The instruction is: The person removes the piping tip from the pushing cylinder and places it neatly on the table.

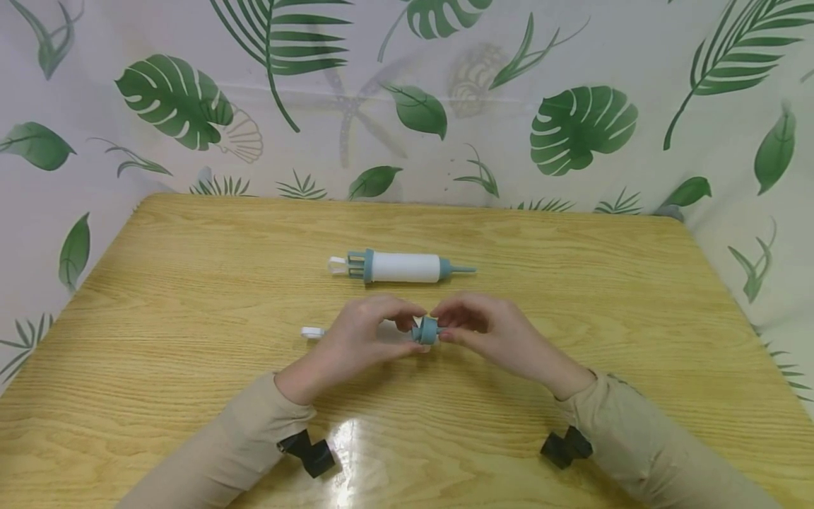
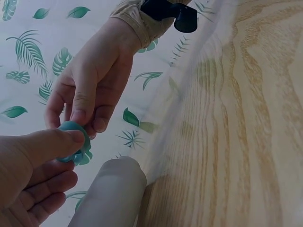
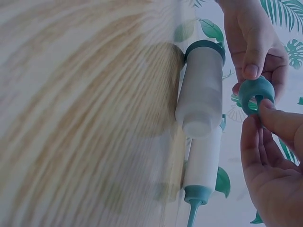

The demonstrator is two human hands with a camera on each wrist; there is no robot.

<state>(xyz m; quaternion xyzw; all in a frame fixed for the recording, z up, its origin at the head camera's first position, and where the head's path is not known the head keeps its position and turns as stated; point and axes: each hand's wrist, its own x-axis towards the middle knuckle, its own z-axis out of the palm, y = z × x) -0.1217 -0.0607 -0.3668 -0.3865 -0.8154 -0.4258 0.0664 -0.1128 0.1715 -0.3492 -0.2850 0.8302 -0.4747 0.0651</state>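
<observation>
Between my hands, above the table, is a small teal screw cap (image 1: 428, 331), a ring with a thin piece visible inside it in the right wrist view. My left hand (image 1: 359, 339) pinches its rim between thumb and fingers. From the other side my right hand (image 1: 505, 336) pinches it with thumb and fingertips. A white syringe barrel (image 3: 201, 90) with a teal collar lies on the table by the left hand, which partly hides it in the head view. Its white handle end (image 1: 312, 332) sticks out to the left.
Farther back on the wooden table (image 1: 203, 283) lies a whole syringe (image 1: 407, 268), with a white barrel, teal nozzle to the right and white handle to the left. A leaf-patterned cloth (image 1: 458, 155) hangs behind the table. Black wrist cameras sit on both sleeves.
</observation>
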